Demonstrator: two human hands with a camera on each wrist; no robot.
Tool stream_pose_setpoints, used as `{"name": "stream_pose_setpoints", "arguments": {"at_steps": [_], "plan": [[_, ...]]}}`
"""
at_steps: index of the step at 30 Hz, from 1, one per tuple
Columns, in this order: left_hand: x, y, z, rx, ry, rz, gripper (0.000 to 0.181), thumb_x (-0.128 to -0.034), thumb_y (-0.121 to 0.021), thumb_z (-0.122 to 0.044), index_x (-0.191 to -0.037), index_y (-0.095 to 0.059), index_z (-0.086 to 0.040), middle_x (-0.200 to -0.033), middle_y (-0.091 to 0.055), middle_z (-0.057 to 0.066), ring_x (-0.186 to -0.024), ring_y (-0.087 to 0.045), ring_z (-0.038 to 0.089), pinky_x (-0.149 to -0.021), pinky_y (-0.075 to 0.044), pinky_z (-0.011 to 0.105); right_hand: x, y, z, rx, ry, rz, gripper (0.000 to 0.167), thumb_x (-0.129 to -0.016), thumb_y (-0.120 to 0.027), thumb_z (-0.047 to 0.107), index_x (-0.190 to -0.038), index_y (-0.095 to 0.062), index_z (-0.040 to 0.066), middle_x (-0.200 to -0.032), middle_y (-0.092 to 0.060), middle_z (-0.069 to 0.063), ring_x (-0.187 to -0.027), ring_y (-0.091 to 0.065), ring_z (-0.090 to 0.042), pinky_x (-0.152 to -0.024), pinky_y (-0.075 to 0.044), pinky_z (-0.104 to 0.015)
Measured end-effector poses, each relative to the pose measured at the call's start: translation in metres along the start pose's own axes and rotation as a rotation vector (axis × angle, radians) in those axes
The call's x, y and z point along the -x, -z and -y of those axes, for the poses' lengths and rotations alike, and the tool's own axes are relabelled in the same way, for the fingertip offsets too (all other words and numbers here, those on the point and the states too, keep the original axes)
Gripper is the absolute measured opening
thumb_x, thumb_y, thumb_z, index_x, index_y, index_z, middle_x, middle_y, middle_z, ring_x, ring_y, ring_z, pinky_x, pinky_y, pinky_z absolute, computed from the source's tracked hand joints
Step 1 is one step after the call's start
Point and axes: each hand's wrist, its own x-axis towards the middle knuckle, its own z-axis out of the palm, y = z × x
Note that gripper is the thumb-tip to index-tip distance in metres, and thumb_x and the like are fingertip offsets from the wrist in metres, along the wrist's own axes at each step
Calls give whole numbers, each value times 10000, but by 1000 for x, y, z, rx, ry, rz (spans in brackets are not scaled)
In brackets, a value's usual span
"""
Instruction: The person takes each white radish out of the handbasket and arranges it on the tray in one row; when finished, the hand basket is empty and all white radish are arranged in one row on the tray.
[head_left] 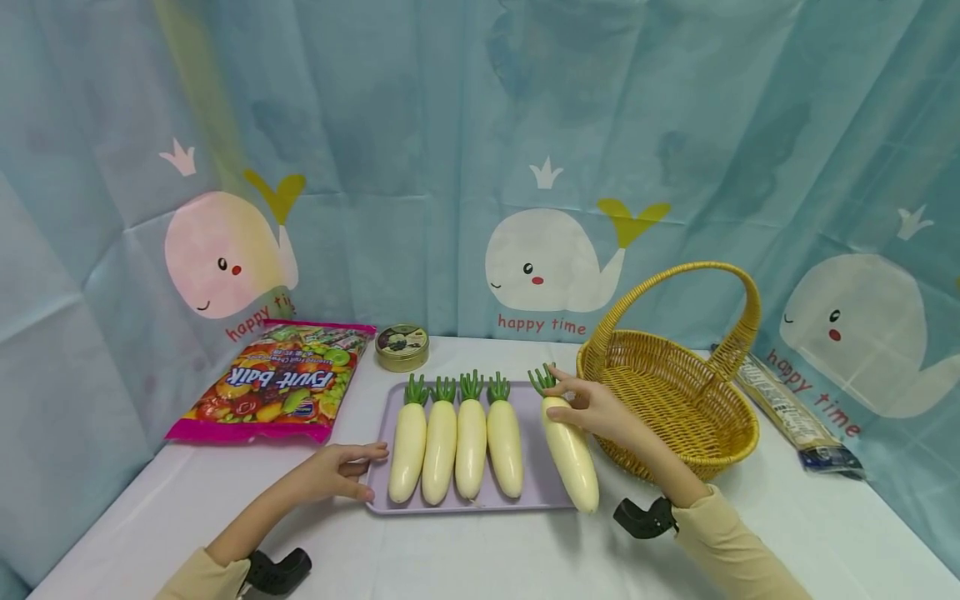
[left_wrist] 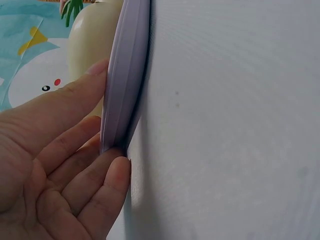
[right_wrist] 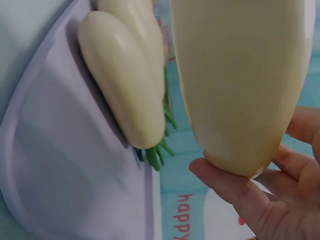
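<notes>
My right hand (head_left: 600, 410) grips a white radish (head_left: 573, 462) near its leafy green top, the root slanting down over the tray's right end. In the right wrist view the same radish (right_wrist: 240, 85) looms large, with the thumb and fingers around its end. A lilac tray (head_left: 536, 467) bears several more white radishes (head_left: 471, 450) side by side, leaves to the back. At the tray's left edge, my left hand (head_left: 337, 473) holds the rim. Up close in the left wrist view, the thumb and curled fingers lie around the tray's edge (left_wrist: 125, 75).
A yellow wicker basket (head_left: 675, 458) with a tall handle stands right of the tray. Behind it lies a long narrow packet (head_left: 795, 412). A colourful bag of fruit candy (head_left: 281, 383) and a round tin (head_left: 402, 348) sit at the back left. A whale-print curtain (head_left: 420, 167) hangs behind.
</notes>
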Motion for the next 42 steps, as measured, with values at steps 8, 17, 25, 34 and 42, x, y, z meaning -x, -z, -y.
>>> {"name": "stream_pose_setpoints", "arguments": {"at_steps": [8,17,25,34,42], "plan": [[0,-2,-2,-8,29,-5,631,-749,-721,-160,-1218,-442,157,-1301,-301,360,-1158,-345,471,-901,-413,361,-15,-11,-3,169,21,-25,287,-807,-666,198,-1031,-637,20,-1377,-312,-201,-955,-584,-306,-732,-521,-269],[1,-2,-3,-1,29,-10,636,-746,-723,-144,-1215,-430,171,-1294,-299,368,-1151,-344,482,-901,-411,357,-24,-21,-19,153,-31,-22,269,-811,-667,185,-1009,-619,10,-1393,-276,-215,-866,-617,-288,-590,-531,-251],[0,-1,-2,-25,14,-6,642,-740,-725,-152,-1214,-434,169,-1288,-314,364,-1155,-342,476,-903,-410,356,-30,-29,-33,166,-58,-57,300,-807,-672,160,-1031,-612,-30,-1389,-283,-221,-879,-610,-317,-524,-511,-245],[1,-1,-6,-47,23,-6,637,-740,-724,-152,-1211,-439,167,-1288,-325,354,-1155,-344,472,-901,-413,357,-38,-36,-36,197,-79,-69,328,-785,-692,130,-1055,-611,-39,-1392,-277,-216,-1051,-503,-378,-802,-495,-370],[0,0,-5,-53,38,-18,633,-730,-735,-150,-1211,-455,150,-1292,-341,335,-1150,-369,450,-897,-418,342,-40,-40,-40,209,-111,-54,342,-799,-683,139,-1084,-607,-33,-1388,-276,-230,-1187,-358,-401,-851,-466,-399]]}}
